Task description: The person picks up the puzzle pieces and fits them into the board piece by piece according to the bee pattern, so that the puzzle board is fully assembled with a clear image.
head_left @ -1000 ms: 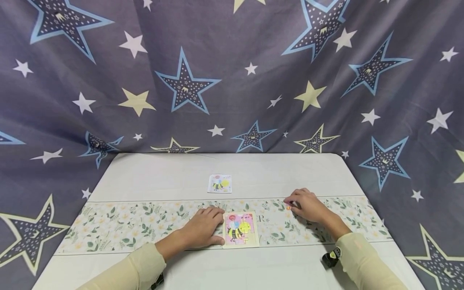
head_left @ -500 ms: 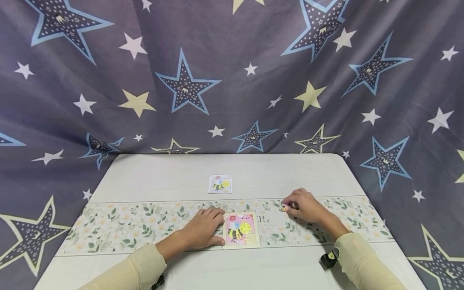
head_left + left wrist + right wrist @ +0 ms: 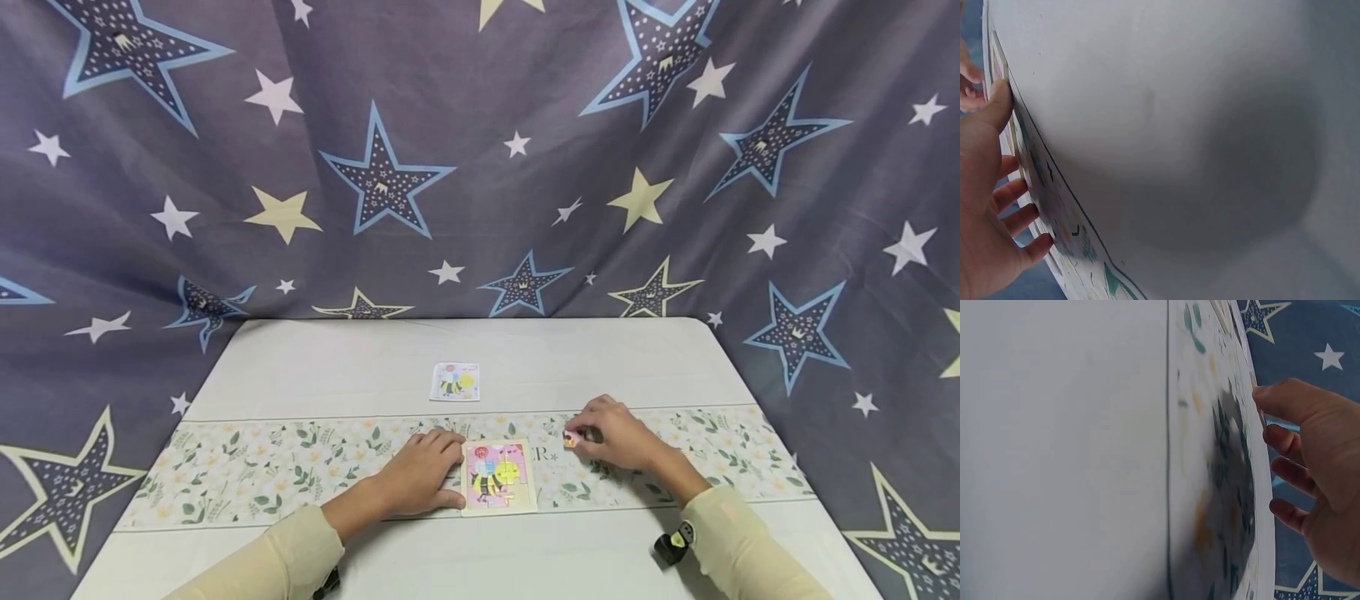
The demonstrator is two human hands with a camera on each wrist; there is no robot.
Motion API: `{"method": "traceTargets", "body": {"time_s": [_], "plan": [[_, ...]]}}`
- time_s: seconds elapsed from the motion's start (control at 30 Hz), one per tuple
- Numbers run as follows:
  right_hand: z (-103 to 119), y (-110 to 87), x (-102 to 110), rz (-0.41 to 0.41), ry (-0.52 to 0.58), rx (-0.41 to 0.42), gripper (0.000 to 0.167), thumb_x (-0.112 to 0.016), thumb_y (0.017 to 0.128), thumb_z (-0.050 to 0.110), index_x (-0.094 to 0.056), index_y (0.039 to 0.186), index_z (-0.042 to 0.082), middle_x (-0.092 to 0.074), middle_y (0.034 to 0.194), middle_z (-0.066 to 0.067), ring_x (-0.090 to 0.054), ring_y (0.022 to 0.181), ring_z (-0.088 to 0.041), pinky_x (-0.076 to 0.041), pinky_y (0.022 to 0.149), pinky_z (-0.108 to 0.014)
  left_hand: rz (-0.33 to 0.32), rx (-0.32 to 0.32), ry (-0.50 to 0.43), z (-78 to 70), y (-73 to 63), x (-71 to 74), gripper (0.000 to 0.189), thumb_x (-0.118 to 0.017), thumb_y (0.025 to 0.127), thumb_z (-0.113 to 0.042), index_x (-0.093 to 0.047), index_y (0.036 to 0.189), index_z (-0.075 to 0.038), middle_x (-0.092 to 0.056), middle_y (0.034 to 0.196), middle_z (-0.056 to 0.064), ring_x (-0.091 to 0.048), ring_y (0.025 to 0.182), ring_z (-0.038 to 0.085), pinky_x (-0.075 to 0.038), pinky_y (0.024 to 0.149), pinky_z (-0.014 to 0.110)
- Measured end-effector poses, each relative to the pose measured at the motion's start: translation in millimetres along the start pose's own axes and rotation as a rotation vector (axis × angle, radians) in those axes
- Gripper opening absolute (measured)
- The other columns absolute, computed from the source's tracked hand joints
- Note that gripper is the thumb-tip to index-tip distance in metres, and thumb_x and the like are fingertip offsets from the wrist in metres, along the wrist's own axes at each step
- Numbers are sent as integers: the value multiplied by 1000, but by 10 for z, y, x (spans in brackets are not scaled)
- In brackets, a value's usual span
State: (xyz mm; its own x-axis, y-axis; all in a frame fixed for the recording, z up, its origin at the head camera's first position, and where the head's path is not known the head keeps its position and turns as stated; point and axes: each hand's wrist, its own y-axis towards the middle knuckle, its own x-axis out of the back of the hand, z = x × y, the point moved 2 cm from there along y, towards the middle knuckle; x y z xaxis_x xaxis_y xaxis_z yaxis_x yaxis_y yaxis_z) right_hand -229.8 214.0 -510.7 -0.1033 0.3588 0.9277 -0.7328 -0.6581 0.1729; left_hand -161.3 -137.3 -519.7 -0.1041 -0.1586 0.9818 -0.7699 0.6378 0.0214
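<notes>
A square jigsaw puzzle board with a pale frame lies on the table, carrying a bee picture built from several pieces. Gaps show along the picture's right and lower parts. My left hand rests against the board's left edge; in the left wrist view its thumb touches the frame and the other fingers spread along the side. Right of the board, my right hand pinches a small pink and orange puzzle piece between thumb and forefinger. In the right wrist view the piece shows only as a thin edge.
A printed card with the same bee picture lies beyond the board. A floral band crosses the white tabletop. A star-patterned curtain hangs behind and at both sides.
My right hand has lifted the puzzle piece from its spot at the right and carried it left, closer to the board. The left hand and the board have stayed put.
</notes>
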Motion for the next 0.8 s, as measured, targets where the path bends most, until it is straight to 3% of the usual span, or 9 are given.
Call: {"method": "traceTargets", "body": {"time_s": [0.13,0.6,0.8], "plan": [[99,14,-3,-10,-12,66,24,-77,88,21,-77,112,21,-70,99,8,-60,100,-17,-47,85,-46,1,-1,-4,-7,-4,14,56,-68,86,-64,-60,115,-16,-54,145,6,-50,134,27,-45,106,52],[482,106,-116,44,41,124,27,-77,88,29,-76,114,23,-69,104,11,-58,107,-12,-47,98,-45,6,2,-14,-12,-18,26,55,-69,86,-62,-60,116,-16,-54,146,6,-49,136,26,-44,107,51],[646,131,-208,57,36,196,27,-77,88,32,-76,114,23,-68,101,12,-55,100,-7,-47,94,-39,7,-1,-13,-17,-14,28,55,-69,86,-62,-60,116,-16,-54,145,6,-50,135,27,-44,107,51]]}}
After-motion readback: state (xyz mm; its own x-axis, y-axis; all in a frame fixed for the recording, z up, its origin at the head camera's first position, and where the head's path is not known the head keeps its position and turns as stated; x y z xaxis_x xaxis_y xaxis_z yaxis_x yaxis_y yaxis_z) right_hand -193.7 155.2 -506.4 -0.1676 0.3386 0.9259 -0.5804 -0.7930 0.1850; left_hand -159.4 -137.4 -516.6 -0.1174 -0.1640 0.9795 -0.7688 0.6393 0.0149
